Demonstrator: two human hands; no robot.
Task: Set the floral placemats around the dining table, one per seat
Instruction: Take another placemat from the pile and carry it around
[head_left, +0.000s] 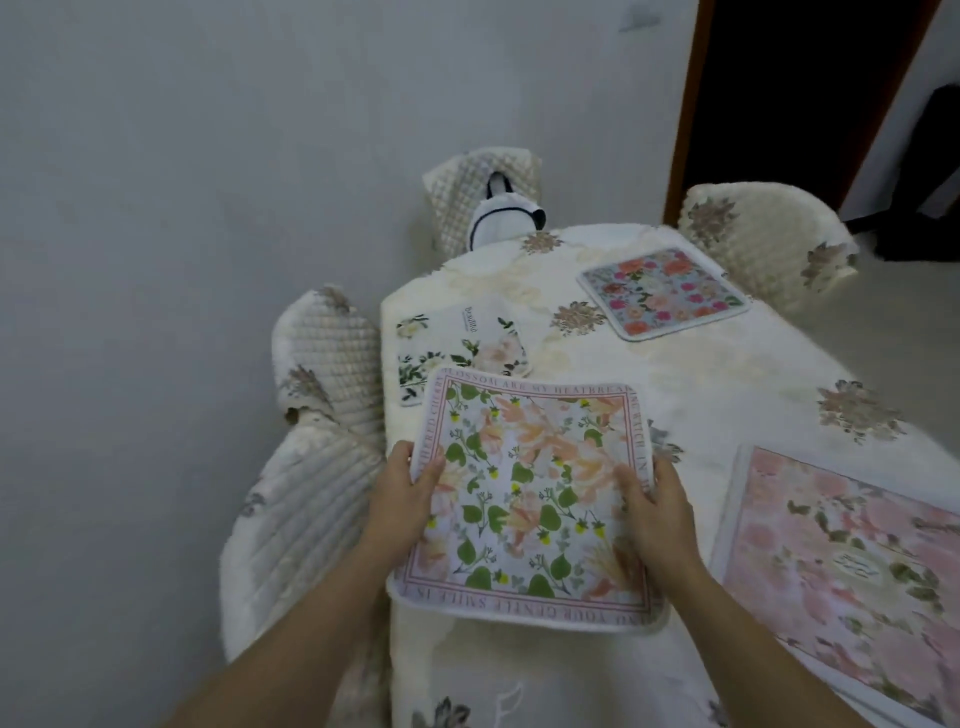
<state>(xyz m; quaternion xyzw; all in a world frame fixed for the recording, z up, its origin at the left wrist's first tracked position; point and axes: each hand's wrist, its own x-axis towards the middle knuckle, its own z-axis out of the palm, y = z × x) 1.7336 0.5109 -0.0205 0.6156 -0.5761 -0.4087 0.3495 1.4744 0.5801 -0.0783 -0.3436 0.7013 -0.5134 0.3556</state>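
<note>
I hold a square placemat with peach flowers, green leaves and a lettered pink border (530, 488) over the near left side of the dining table (701, 395). My left hand (408, 493) grips its left edge and my right hand (657, 509) grips its right edge. Its far corner overlaps a white placemat with green and cream flowers (457, 343) lying at the table's left edge. A blue placemat with pink and orange roses (662, 291) lies at the far right. A pale pink floral placemat (852, 571) lies at the near right.
Quilted cream-covered chairs stand around the table: one at the left (322, 374), one at the far end (480, 182) with a white bag (501, 221) on it, one at the far right (763, 244). A grey wall runs along the left. A dark doorway (789, 93) opens behind.
</note>
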